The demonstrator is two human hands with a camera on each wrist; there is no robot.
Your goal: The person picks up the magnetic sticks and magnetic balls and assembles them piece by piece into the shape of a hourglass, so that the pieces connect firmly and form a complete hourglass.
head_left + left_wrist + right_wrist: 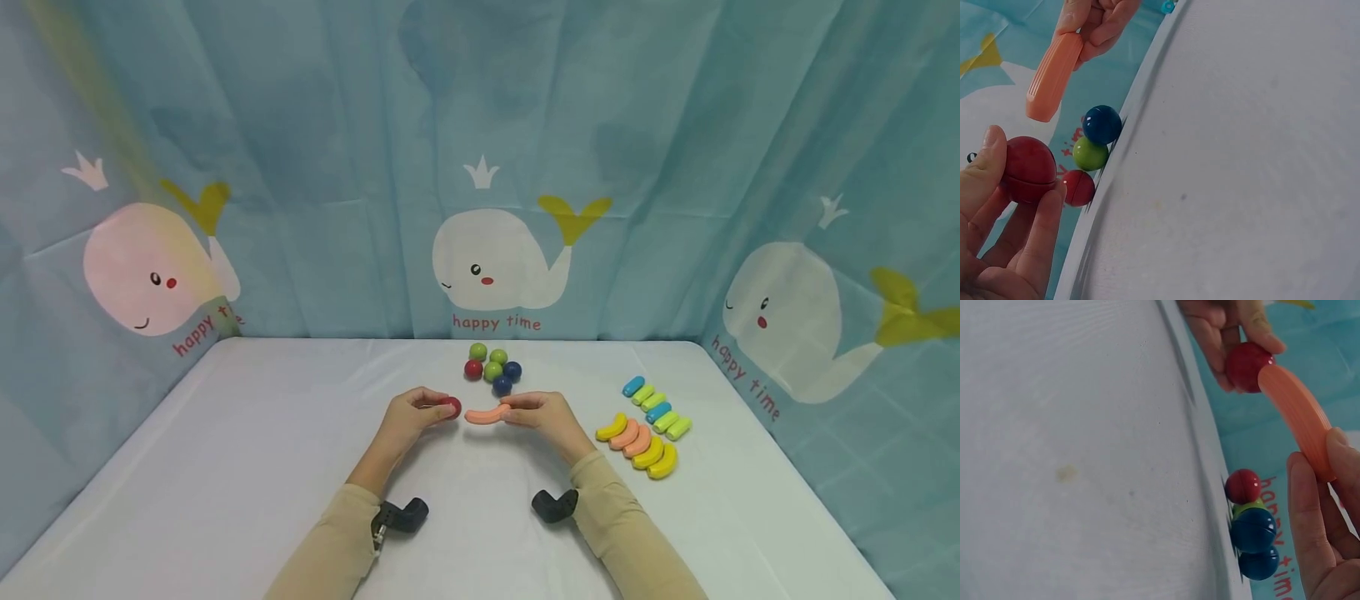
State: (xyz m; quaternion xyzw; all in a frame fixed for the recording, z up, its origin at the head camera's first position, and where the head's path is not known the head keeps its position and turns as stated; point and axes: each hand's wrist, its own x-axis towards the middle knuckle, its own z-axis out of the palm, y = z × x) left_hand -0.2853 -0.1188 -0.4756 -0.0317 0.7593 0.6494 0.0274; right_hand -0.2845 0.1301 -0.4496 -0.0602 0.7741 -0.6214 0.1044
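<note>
My left hand (408,419) pinches a glossy red ball (1030,169) with a seam line, between thumb and fingertips. Facing it, my right hand (546,417) holds one end of a curved, ribbed orange banana-shaped piece (1300,415). The piece's free end points at the ball, and the left wrist view shows a gap between them. Both things are held above the white table. Just beyond the hands lies a cluster of balls: a second red ball (473,369), green balls (492,372) and dark blue balls (502,386).
On the right of the white table (225,467) lies a row of yellow (663,461) and orange banana-shaped pieces (625,434). Behind it runs a row of short blue (633,386) and green rods (678,428). A whale-printed curtain (337,167) hangs around the table's back and sides.
</note>
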